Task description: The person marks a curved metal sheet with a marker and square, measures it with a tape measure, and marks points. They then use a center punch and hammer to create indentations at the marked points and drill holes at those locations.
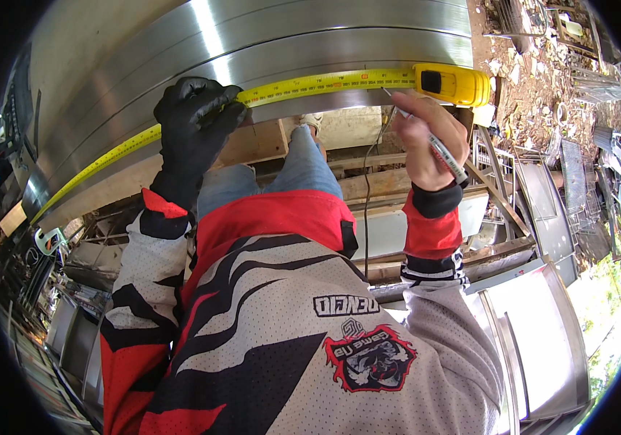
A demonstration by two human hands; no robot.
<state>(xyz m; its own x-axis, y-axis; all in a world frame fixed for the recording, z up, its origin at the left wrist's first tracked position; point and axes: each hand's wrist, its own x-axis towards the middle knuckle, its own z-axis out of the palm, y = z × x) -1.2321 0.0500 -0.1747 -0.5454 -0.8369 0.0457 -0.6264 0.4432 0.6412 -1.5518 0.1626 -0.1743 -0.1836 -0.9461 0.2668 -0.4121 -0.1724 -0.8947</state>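
Observation:
A long brushed-metal sheet [310,47] lies across the top of the view, its near edge facing me. Along that edge runs the yellow blade of a tape measure, stretched from the far left to its yellow and black case [462,85] at the sheet's right end. My left hand [196,119], in a black glove, is closed over the blade near the middle, thumb and fingers pinching it. Bare, my right hand [426,134] grips a white marker pen [446,161]. Its thin tip points at the sheet's edge just below the blade, beside the case; I cannot tell whether it touches.
Beneath the sheet are wooden boards [379,185] and a dark hanging cable [366,210]. Pale metal panels [535,341] lean at lower right. Wire racks [575,170] and debris cover the ground on the right. Scrap and frames crowd the left side.

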